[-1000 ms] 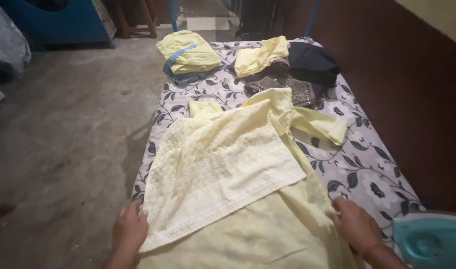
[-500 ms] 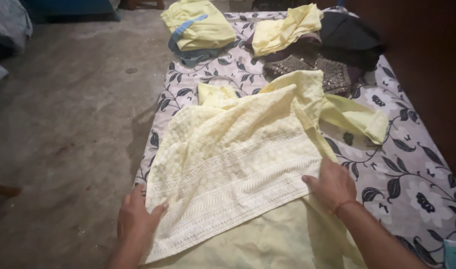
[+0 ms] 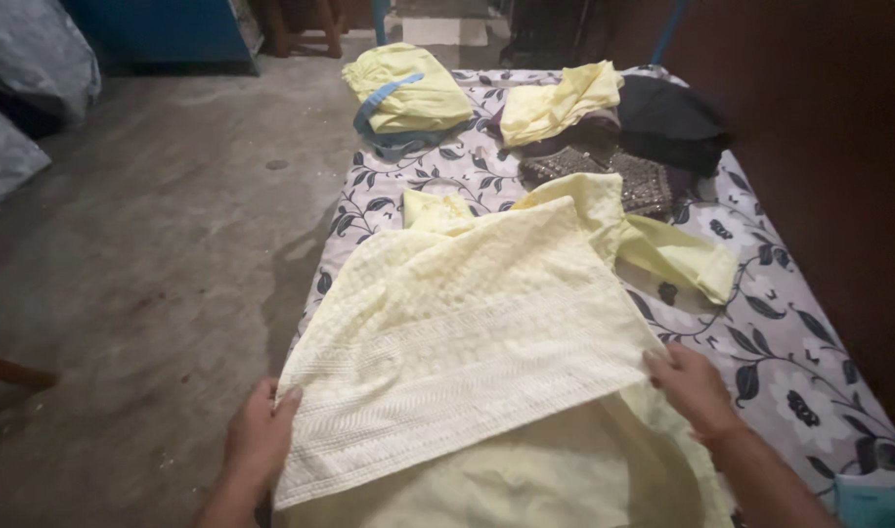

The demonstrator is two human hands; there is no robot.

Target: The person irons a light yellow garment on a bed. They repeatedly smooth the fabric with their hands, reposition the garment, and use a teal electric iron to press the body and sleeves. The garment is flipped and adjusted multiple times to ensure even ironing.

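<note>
While both hands pinch the yellow dress hem | left hand grips one corner | right hand grips the other | top layer lifted, not folded flat yet

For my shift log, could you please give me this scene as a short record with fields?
Surface: table under a floral sheet
Left hand: grips the hem corner of the pale yellow embroidered garment
Right hand: grips the opposite hem corner
Garment state: top layer folded over, hem lifted
Far end: folded yellow clothes, dark clothes
Near right edge: teal object, partly visible
</note>
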